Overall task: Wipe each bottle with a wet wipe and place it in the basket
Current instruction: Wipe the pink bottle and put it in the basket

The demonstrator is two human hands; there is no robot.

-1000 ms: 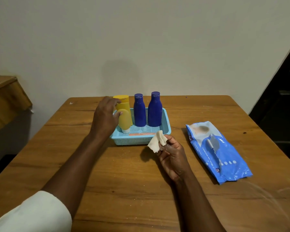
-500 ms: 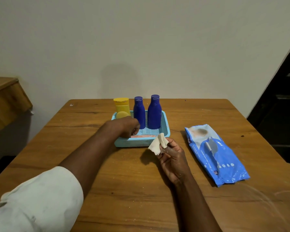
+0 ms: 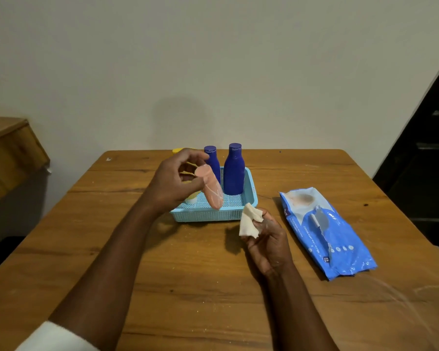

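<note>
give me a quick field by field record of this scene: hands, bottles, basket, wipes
left hand: holds a peach tube tilted above the basket
right hand: fingers pinch a crumpled wet wipe
basket: light blue, on the wooden table
in basket: two blue bottles upright; yellow bottle mostly hidden behind the left hand
wipes pack: blue, flat on the table, right of the basket

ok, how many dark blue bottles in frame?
2. The smaller blue bottle stands upright in the basket, partly behind the left hand; the larger blue bottle stands just right of it. None elsewhere visible.
</note>
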